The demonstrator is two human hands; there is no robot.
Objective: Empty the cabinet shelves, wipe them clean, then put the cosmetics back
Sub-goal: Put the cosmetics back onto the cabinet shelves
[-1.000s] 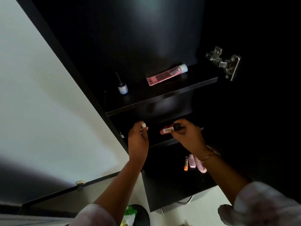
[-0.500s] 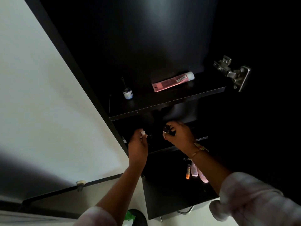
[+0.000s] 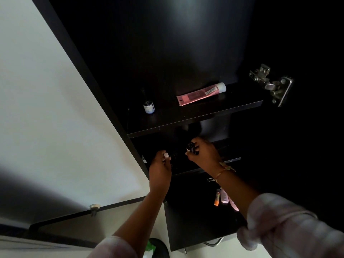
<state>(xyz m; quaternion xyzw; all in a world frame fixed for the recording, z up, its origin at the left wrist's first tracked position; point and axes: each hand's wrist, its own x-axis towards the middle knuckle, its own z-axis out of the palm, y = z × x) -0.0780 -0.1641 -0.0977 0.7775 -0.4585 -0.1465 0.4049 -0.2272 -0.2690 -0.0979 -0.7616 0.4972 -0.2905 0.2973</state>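
Two grips: right grip (image 3: 203,155) curls round a small dark-capped bottle (image 3: 191,146); left grip (image 3: 160,169) is too dark to tell.
Bottle: at the black shelf (image 3: 230,160) below the pink squeeze tube (image 3: 200,94).
Progress: few cosmetics beside and below that tube. Unfinished, though whether this is emptying or restocking is unclear.

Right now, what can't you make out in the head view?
Left hand: whether it holds anything; black middle shelf's darkness hides its grasp.
Small black-capped item in right hand: body covered by that hand.
Pink tubes on lower shelf: partly behind right forearm.
Label on small blue bottle: too small to read.
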